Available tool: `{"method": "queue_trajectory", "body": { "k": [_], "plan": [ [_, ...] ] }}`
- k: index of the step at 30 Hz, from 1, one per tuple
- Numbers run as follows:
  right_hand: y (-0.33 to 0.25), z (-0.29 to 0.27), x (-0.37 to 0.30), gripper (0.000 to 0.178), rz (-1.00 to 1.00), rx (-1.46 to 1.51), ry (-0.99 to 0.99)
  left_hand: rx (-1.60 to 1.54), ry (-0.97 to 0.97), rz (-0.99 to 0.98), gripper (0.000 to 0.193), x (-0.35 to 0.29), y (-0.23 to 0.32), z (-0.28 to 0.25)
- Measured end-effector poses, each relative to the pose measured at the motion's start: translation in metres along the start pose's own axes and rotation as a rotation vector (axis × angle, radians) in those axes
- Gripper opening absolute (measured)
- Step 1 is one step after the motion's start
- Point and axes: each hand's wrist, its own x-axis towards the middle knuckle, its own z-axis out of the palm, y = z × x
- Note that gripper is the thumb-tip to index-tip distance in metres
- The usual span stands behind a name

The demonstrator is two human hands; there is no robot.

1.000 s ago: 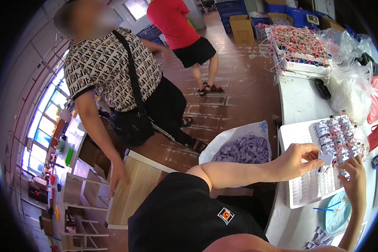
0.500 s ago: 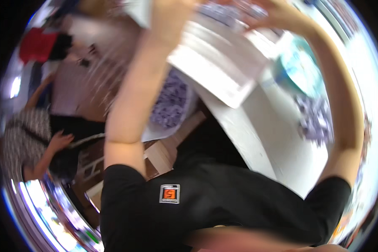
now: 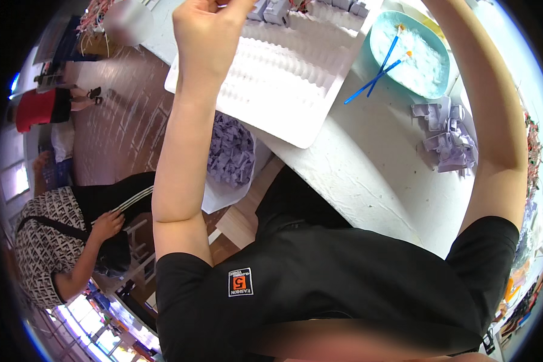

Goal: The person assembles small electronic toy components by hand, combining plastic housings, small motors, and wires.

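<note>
My left hand [image 3: 206, 35] is over the left side of a white ribbed plastic tray [image 3: 271, 114], at the upper edge of the view. Its fingers are curled together; the tips are cut off, so what they hold is hidden. Beside it, small grey plastic housings [image 3: 276, 11] sit in the tray's far rows, with some red wire [image 3: 298, 5] among them. My right forearm [image 3: 485, 78] reaches up along the right side, and the hand itself lies beyond the upper edge.
A turquoise basin [image 3: 377, 45] with whitish contents and two blue brushes [image 3: 374, 84] stands right of the tray. Loose grey housings [image 3: 446, 136] lie on the white table [image 3: 368, 175]. Below its left edge is a white bag [image 3: 223, 196] of grey parts. Other people [image 3: 54, 223] are at left.
My left hand has shifted left and a little down, and my right hand has gone out past the upper edge. The view has turned and become sharper.
</note>
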Motion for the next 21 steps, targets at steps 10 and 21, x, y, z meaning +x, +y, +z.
{"method": "queue_trajectory", "body": {
  "k": [10, 21],
  "plan": [
    [-0.033, 0.011, -0.006, 0.008, -0.430, -0.609, 0.283, 0.414, 0.021, -0.109, 0.010, -0.025, 0.023, 0.034],
    [-0.056, 0.004, -0.008, 0.005, -0.352, -0.582, 0.126, 0.749, 0.078, 0.065, 0.032, -0.036, 0.017, 0.033]
  ]
}}
